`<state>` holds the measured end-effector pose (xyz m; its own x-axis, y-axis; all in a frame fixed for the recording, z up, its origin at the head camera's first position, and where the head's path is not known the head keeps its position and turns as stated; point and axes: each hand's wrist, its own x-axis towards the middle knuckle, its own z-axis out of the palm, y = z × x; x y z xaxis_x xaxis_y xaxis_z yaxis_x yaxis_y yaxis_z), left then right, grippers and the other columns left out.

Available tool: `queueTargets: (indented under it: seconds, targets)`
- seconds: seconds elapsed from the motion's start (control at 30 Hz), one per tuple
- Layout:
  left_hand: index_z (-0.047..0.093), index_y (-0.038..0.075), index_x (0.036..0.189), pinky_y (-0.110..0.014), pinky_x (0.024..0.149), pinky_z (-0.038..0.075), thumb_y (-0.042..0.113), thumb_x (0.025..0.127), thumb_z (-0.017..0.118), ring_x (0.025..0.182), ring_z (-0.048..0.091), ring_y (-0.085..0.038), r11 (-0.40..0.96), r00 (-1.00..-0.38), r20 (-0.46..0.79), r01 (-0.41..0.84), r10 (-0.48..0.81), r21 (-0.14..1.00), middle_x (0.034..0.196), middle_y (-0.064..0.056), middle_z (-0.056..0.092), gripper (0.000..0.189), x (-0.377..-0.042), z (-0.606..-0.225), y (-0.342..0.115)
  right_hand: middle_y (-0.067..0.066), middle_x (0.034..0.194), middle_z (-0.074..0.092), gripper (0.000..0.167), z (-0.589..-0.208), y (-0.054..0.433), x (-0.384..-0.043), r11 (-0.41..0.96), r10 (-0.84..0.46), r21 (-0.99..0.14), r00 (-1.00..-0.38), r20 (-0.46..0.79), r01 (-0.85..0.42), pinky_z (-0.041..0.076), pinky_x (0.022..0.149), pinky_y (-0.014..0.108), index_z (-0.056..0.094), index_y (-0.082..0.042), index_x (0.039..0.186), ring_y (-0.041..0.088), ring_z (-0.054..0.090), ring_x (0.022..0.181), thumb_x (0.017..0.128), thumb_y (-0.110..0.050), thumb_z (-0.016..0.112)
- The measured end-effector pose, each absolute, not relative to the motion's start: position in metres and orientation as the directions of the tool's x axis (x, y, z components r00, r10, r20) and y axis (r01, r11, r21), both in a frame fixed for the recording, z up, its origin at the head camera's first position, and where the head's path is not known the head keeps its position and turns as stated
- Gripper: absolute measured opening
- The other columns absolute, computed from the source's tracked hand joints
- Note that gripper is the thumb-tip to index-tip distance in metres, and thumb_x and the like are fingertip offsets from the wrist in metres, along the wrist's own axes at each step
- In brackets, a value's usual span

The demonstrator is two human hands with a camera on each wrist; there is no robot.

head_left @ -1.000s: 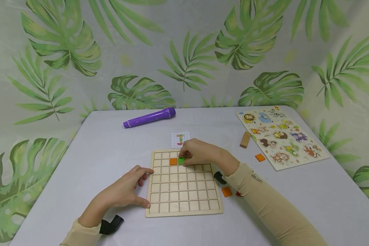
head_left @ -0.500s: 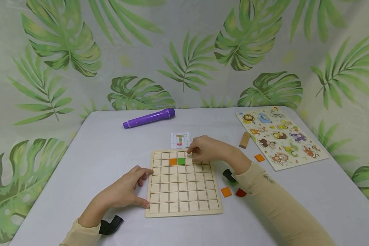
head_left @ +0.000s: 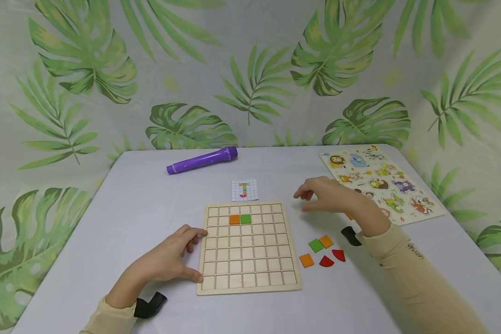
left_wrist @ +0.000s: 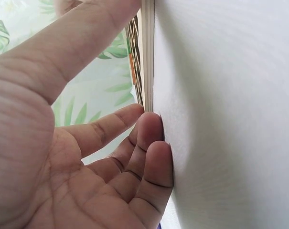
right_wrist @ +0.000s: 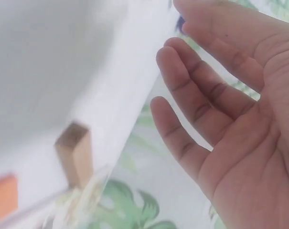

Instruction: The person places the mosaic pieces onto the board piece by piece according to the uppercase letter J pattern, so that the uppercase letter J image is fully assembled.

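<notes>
A square wooden grid board (head_left: 254, 255) lies on the table, with an orange square tile (head_left: 234, 219) and a green square tile (head_left: 245, 219) side by side in its second row. At its left edge rests my left hand (head_left: 167, 257), thumb and forefinger spread and touching the rim. In the left wrist view, the other fingers (left_wrist: 158, 164) lie on the tabletop. My right hand (head_left: 327, 195) hovers right of the board, holding nothing; its fingers are loosely bent in the right wrist view. Below it lie a loose green tile (head_left: 316, 245), orange tiles (head_left: 306, 260) and red quarter-round tiles (head_left: 326, 261).
Behind the board lies a small pattern card (head_left: 245, 190) with a coloured J shape. A purple toy microphone (head_left: 202, 160) is at the back left. An animal puzzle board (head_left: 384, 185) lies at the right. The right wrist view shows a wooden block (right_wrist: 76, 155).
My right hand has let go of the green tile, leaving it beside the orange one, and has moved right, off the board. The left hand has stayed put.
</notes>
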<state>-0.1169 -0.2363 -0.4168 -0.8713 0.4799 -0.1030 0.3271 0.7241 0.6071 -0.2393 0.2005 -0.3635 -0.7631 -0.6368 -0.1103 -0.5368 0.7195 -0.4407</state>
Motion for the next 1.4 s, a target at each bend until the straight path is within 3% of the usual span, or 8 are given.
queueTargets:
  seconds: [0.33,0.6,0.8,1.13,1.4]
  targets:
    - [0.054,0.010,0.150,-0.025,0.082,0.048,0.042,0.068,0.102,0.097,0.051,-0.013,0.721,-0.870,-0.108,0.323,0.481,0.613,0.117,0.000,0.055,0.100,-0.117,-0.417,-0.236,0.010,0.115,0.077,0.027,-0.359,0.264,-0.230,0.785,-0.532,-0.442,-0.837,-0.125,-0.433,0.058,0.097,0.055,0.077,-0.004,0.119,0.028,0.071,0.106,0.094,-0.011,0.083]
    - [0.054,0.010,0.149,-0.025,0.082,0.048,0.042,0.068,0.102,0.097,0.051,-0.011,0.723,-0.871,-0.107,0.323,0.480,0.611,0.118,0.000,0.055,0.100,-0.117,-0.417,-0.238,0.012,0.121,0.076,0.027,-0.366,0.300,-0.222,0.835,-0.442,-0.446,-0.877,-0.190,-0.324,0.059,0.096,0.054,0.078,-0.005,0.121,0.035,0.069,0.114,0.094,-0.006,0.077]
    - [0.054,0.010,0.149,-0.025,0.081,0.047,0.042,0.068,0.102,0.096,0.050,-0.012,0.717,-0.870,-0.104,0.324,0.483,0.618,0.117,-0.001,0.055,0.100,-0.117,-0.416,-0.238,0.010,0.118,0.077,0.026,-0.373,0.312,-0.217,0.836,-0.422,-0.467,-0.881,-0.215,-0.287,0.059,0.089,0.043,0.080,-0.007,0.118,0.034,0.068,0.112,0.092,-0.008,0.081]
    - [0.054,0.009,0.149,-0.025,0.081,0.047,0.041,0.068,0.102,0.096,0.050,-0.012,0.712,-0.869,-0.099,0.327,0.485,0.621,0.117,-0.001,0.055,0.099,-0.117,-0.417,-0.238,0.007,0.114,0.078,0.030,-0.385,0.317,-0.213,0.850,-0.398,-0.449,-0.895,-0.203,-0.276,0.056,0.100,0.057,0.080,-0.007,0.117,0.028,0.069,0.108,0.088,-0.013,0.088]
    - [0.054,0.010,0.149,-0.025,0.082,0.048,0.041,0.069,0.102,0.098,0.051,-0.013,0.712,-0.869,-0.114,0.313,0.482,0.629,0.117,-0.001,0.055,0.098,-0.117,-0.417,-0.237,0.008,0.111,0.080,0.027,-0.389,0.317,-0.214,0.847,-0.395,-0.454,-0.900,-0.184,-0.278,0.058,0.096,0.053,0.081,-0.005,0.114,0.027,0.070,0.105,0.088,-0.008,0.087]
